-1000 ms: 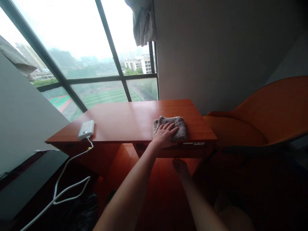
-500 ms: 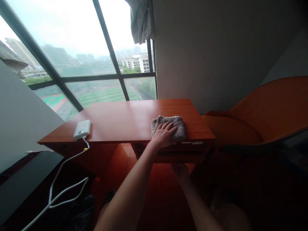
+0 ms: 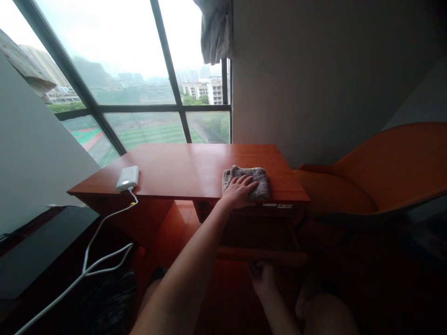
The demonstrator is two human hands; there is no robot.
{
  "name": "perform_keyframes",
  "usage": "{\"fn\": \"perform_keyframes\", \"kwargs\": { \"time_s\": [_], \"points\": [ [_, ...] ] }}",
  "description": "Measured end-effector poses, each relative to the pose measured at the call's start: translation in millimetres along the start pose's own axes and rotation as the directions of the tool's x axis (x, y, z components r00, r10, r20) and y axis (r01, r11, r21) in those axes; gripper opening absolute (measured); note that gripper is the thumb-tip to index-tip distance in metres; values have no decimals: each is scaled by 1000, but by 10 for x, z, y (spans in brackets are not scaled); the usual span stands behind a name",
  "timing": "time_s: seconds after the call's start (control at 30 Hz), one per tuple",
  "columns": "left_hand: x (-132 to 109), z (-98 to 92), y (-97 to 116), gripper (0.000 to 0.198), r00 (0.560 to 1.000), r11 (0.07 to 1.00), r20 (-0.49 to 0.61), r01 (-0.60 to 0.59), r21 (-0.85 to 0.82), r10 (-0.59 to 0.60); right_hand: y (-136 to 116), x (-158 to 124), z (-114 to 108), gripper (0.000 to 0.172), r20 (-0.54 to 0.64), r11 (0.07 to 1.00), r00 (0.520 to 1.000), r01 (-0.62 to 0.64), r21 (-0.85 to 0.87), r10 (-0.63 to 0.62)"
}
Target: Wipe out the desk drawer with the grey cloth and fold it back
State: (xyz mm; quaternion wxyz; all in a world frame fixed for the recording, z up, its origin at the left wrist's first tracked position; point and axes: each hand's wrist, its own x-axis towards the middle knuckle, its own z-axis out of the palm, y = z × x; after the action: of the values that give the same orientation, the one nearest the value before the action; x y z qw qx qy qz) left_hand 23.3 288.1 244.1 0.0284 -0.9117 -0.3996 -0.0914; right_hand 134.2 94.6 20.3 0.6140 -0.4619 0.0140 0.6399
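My left hand (image 3: pixel 239 191) lies flat on a folded grey-brown towel (image 3: pixel 260 186), fingers spread. The towel rests at the front edge of a reddish-brown wooden desk (image 3: pixel 178 172), right of its middle. Below the desktop, a wooden drawer (image 3: pixel 244 254) stands pulled out towards me, its inside dark. Curled fingers of my right hand (image 3: pixel 261 275) are at the lower edge of the drawer front, gripping it from below; the fingertips are partly hidden in shadow.
A white power bank or adapter (image 3: pixel 127 178) sits on the desk's left side, its white cable (image 3: pixel 104 218) looping down to the left. An orange chair (image 3: pixel 394 163) stands at the right. Behind the desk is a large window (image 3: pixel 139 109). A black plastic bag (image 3: pixel 111 298) lies at lower left.
The drawer has slid further out towards me, with my right hand moving down along with it. My left hand stays on the towel. The view has shifted slightly.
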Motion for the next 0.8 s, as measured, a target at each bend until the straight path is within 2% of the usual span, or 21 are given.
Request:
{"fn": "perform_keyframes", "kwargs": {
  "time_s": [0.2,0.37,0.53,0.67,0.8],
  "points": [
    [1,12,-6,93,1000,1000,-20,5,-1,-5,50,-368,-210,18,-69,997,996,-59,46,63],
    [5,15,-10,92,1000,1000,-14,2,-2,-2,153,-578,-420,17,-81,989,989,-114,93,122],
    [-2,-19,1,90,1000,1000,-27,-12,-9,12,262,-671,-630,15,-101,991,986,-137,-13,135],
    [-5,-48,20,91,1000,1000,-16,-6,-14,5,261,-792,-705,7,-93,983,983,-166,-77,159],
    [-3,-56,29,92,1000,1000,-16,3,-9,-3,178,-1027,-707,22,-33,975,986,-166,-148,163]
  ]
}}
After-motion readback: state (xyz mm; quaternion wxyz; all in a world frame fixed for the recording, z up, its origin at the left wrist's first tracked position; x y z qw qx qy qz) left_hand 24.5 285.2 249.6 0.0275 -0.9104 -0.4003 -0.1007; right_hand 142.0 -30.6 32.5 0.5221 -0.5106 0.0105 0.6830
